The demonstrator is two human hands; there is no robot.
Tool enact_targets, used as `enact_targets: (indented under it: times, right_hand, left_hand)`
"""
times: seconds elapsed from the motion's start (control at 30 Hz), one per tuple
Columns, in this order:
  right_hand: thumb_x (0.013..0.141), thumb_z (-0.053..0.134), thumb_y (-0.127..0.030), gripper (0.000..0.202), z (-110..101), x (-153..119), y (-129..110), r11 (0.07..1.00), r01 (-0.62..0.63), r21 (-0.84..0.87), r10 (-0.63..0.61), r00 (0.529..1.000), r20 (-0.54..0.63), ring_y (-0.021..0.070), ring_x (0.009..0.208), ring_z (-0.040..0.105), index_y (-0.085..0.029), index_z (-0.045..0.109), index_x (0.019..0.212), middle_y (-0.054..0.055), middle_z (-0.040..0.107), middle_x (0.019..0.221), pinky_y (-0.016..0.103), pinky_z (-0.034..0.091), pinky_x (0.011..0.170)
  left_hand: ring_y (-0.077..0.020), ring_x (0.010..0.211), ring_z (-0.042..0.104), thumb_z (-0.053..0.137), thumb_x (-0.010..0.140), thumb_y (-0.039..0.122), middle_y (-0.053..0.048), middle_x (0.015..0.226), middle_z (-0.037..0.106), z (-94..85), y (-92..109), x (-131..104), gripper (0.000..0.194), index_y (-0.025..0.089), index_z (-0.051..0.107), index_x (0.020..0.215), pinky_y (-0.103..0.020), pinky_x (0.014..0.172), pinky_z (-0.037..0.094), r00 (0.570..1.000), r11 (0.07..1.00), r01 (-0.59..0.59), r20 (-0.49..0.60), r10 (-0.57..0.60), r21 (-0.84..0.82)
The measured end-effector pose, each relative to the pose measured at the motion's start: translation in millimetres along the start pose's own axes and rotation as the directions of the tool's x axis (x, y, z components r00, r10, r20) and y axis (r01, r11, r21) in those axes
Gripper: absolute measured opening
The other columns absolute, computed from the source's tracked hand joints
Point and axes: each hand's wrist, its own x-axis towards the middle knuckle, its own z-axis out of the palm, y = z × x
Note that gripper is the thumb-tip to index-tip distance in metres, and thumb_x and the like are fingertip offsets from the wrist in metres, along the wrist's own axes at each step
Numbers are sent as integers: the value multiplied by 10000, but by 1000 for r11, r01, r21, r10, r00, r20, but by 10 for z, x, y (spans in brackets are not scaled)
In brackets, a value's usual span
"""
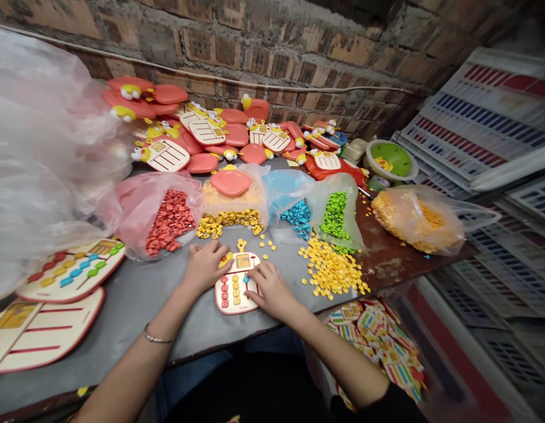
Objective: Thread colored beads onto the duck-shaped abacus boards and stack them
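Note:
A cream toy board point(239, 306) with a red rim lies on the grey table in front of me. Red and yellow pieces fill its two left columns. My left hand point(209, 262) grips the board's upper left edge, its fingertips by a yellow part there. From the right, my right hand point(272, 289) reaches over the board, its fingertips at a small blue piece point(246, 279) in the third column. The right hand's thumb rests lower on the board, and that hand covers the board's right side.
Behind the board stand bags of red pieces point(170, 220), blue pieces point(297, 216) and green pieces point(335, 216), and a box of yellow pieces point(230, 218). Loose yellow pieces point(331, 267) are heaped at right. Finished-looking boards point(73, 267) lie left; red toy bodies point(234, 135) line the brick wall.

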Motion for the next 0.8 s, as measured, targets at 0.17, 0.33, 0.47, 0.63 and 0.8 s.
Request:
enact_targets:
  times: [0.17, 0.33, 0.47, 0.63, 0.8]
  right_hand:
    - [844, 666, -454, 358, -64, -35, 33, 990, 116, -76, -108, 990, 96, 280, 1113, 464, -179, 612, 1067, 114, 548, 1133, 431, 438, 954]
    - [815, 633, -595, 640, -147, -110, 92, 983, 185, -17, -182, 977, 108, 295, 1273, 385, -192, 525, 1300, 142, 505, 1311, 453, 376, 1049]
    - [855, 631, -511, 709, -60, -114, 148, 958, 288, -3, -286, 952, 108, 286, 1396, 282, -143, 400, 1415, 158, 461, 1436, 498, 271, 1134]
    - [951, 529, -250, 245, 161, -193, 140, 938, 337, 84, -330, 940, -85, 227, 1247, 505, -189, 590, 1180, 108, 674, 1129, 412, 436, 1013]
    - [955, 509, -266, 249, 147, -244, 106, 947, 297, 121, -279, 949, -147, 199, 907, 618, -196, 597, 1177, 90, 663, 932, 344, 519, 801]
  left_hand:
    - [-248, 916, 588, 476, 905, 403, -50, 974, 608, 17, -11, 0, 253, 237, 632, 1017, -395, 821, 307, 1000, 1000, -12, -12, 12, 9]
    - [-242, 886, 595, 464, 913, 411, -57, 977, 602, 33, -39, 17, 267, 231, 633, 1015, -385, 795, 309, 1000, 999, 3, -20, -2, 39]
    - [-251, 909, 593, 467, 910, 414, -62, 988, 604, 45, -51, 21, 269, 233, 638, 1013, -379, 791, 310, 1000, 999, 10, -23, -9, 32]
    - [-234, 891, 591, 456, 923, 405, -51, 973, 609, 57, -51, 13, 256, 238, 628, 1014, -385, 803, 305, 1000, 999, 13, -27, -12, 42]
    - [-235, 885, 582, 425, 935, 386, -60, 959, 612, 40, -47, 20, 262, 231, 625, 1002, -381, 791, 311, 999, 1000, 26, -35, -26, 13]
